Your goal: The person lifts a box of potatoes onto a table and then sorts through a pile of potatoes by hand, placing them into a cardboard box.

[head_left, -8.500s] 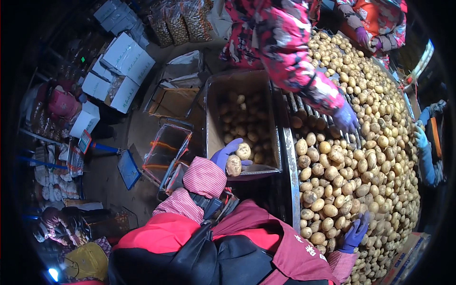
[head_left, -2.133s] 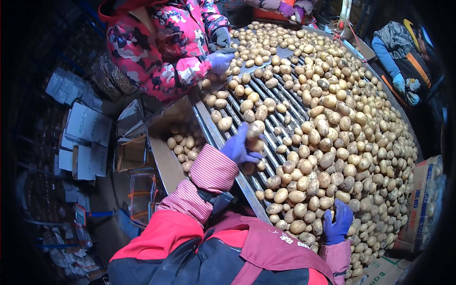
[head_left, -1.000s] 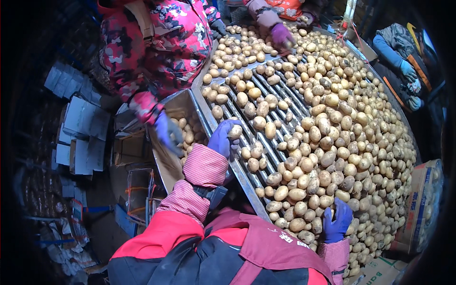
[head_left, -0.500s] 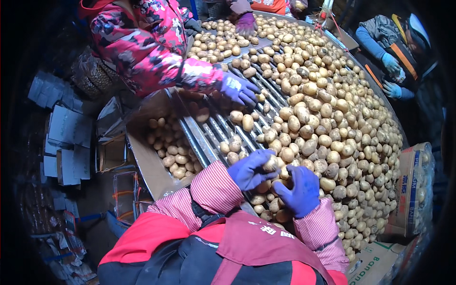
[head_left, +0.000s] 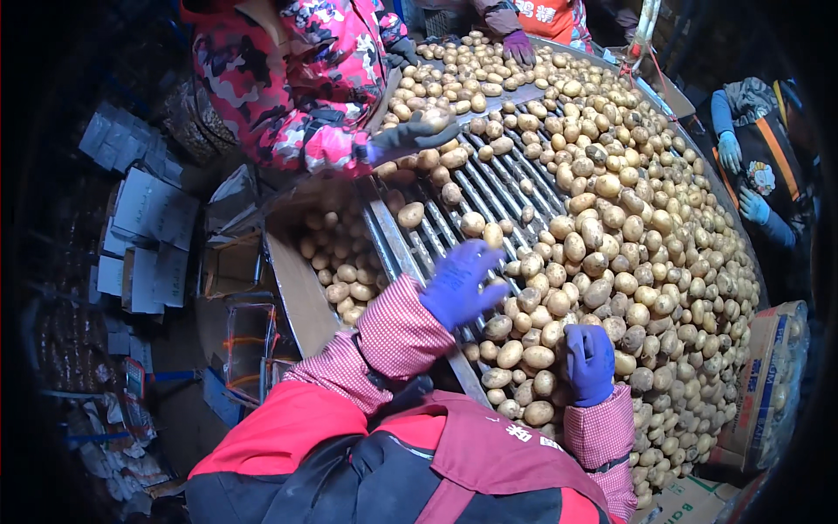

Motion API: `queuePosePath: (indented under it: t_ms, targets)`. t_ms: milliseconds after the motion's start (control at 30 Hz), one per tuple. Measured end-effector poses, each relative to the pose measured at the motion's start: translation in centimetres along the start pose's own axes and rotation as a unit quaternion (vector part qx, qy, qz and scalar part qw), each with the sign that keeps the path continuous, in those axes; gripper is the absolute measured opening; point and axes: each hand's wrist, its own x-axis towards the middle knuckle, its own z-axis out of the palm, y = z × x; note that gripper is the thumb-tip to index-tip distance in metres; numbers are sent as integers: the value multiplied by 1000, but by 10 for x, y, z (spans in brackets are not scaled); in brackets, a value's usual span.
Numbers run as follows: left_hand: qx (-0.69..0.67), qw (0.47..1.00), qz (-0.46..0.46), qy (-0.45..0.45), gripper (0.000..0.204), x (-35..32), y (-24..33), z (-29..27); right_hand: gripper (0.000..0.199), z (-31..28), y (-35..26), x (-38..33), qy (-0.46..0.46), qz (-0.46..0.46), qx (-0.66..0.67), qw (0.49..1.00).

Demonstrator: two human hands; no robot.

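Observation:
My left hand [head_left: 461, 284], in a purple glove, reaches over the slatted metal rack [head_left: 489, 188] with thumb and fingers apart. Nothing shows in its grasp. Just beyond its fingertips lie two loose potatoes, one of them a small yellowish potato [head_left: 493, 234]. My right hand [head_left: 591, 362], gloved alike, rests against the big potato heap [head_left: 655, 262] with its fingers curled in. Whatever those fingers may hold is hidden. Between my hands several potatoes [head_left: 539, 356] lie at the rack's lower end.
Across the rack, a co-worker in a pink camouflage jacket [head_left: 305, 105] holds a grey-gloved hand [head_left: 410, 140] above the slats. A carton of potatoes [head_left: 301, 293] stands left of the rack. More co-workers stand at the far side and right. Cartons [head_left: 768, 384] border the heap at lower right.
My hands have separated: the left has opened and moved up over the slats, the right has shifted right and curled. The co-worker's purple-gloved hand has left the slats; a grey-gloved one is there now.

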Motion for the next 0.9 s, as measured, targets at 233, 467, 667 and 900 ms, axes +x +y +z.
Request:
queuePosePath:
  t_ms: [233, 467, 667, 900]
  targets:
    - [130, 961, -109, -220, 55, 8, -43, 26, 17, 5, -9, 5, 0, 28, -12, 1000]
    - [-354, 916, 14, -186, 94, -17, -7, 45, 38, -2, -24, 9, -31, 112, 72, 991]
    - [-305, 923, 212, -103, 98, -26, 32, 55, 60, -8, -47, 18, -91, 119, 153, 977]
    - [-417, 869, 10, -265, 93, -35, 41, 51, 46, -3, -45, 11, -38, 58, 127, 989]
